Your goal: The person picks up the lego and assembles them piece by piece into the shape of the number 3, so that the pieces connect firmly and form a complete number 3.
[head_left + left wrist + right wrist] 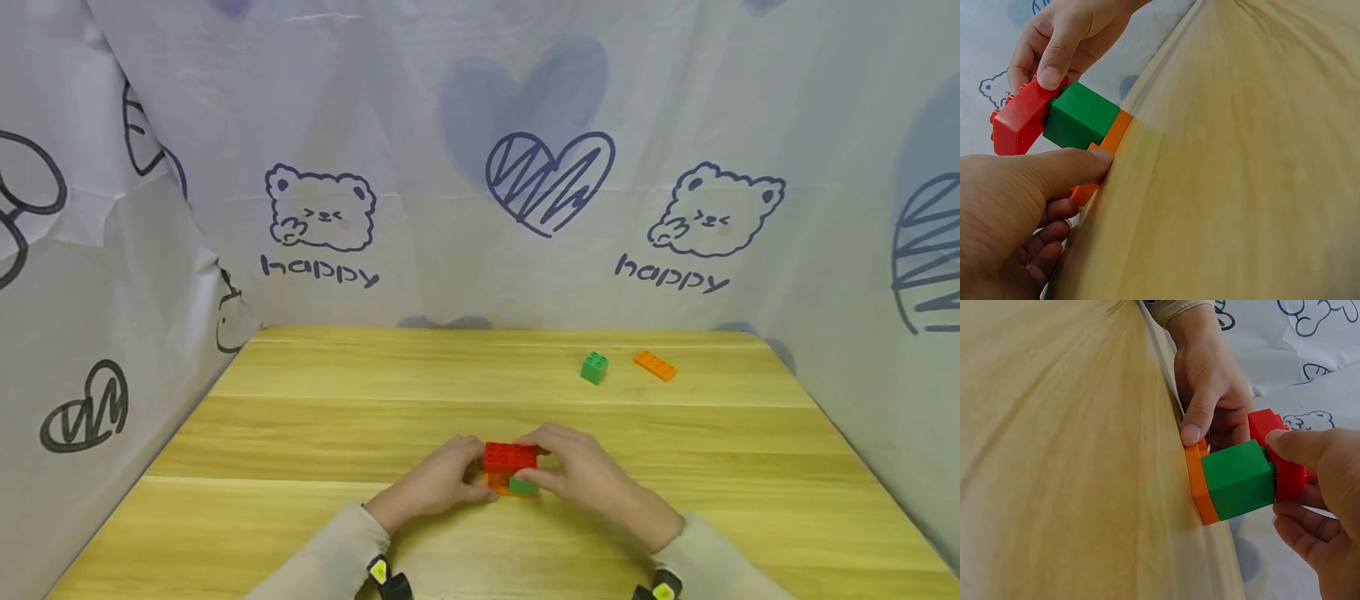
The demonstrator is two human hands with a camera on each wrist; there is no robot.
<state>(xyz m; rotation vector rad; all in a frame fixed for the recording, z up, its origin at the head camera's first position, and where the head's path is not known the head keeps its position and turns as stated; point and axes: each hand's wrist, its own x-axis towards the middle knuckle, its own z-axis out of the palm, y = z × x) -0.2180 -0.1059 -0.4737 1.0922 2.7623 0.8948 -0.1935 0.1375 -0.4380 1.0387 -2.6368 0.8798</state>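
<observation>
Near the front middle of the table, a flat orange brick (1199, 481) lies with a green brick (1238, 479) standing on one end of it. A longer red brick (511, 457) tops the green one, tilted, with green studs showing in the gap between them. My right hand (583, 469) pinches the red brick between thumb and fingers. With thumb and fingers, my left hand (442, 477) grips the orange brick's other end, as the left wrist view shows.
Toward the back right of the wooden table (315, 400) stand a second green brick (594, 367) and a second flat orange brick (655, 366). White printed cloth (420, 167) hangs behind the table and along both sides.
</observation>
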